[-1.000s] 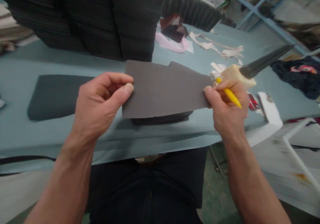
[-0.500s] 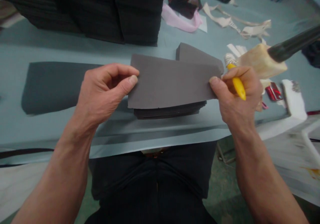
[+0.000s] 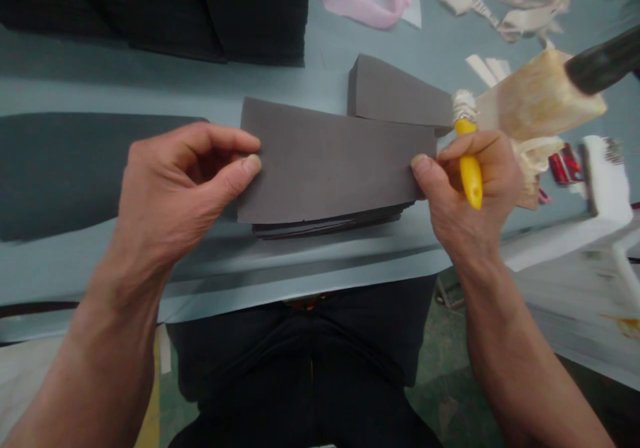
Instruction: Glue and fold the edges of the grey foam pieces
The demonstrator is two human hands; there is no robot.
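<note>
My left hand (image 3: 175, 195) pinches the left edge of a dark grey foam sheet (image 3: 335, 161) between thumb and fingers. My right hand (image 3: 465, 195) pinches the sheet's right edge with the thumb while its fingers also wrap a yellow-handled tool (image 3: 469, 168) with a pale wrapped tip. The sheet is held just above a low stack of similar grey sheets (image 3: 330, 223) near the front edge of the blue-grey table (image 3: 310, 261). A second grey stack (image 3: 395, 95) lies just behind.
A dark flat piece (image 3: 75, 168) lies at the left. Tall black stacks (image 3: 200, 8) stand at the back. A pale block with a dark handle (image 3: 540, 98), pink cloth (image 3: 360, 1), beige strips (image 3: 500, 8) and a white object (image 3: 600, 181) lie to the right.
The view has tipped downward and nearer, so everything shifted up in the picture. Both hands keep the same pinch on the sheet, which has come lower over the stack.
</note>
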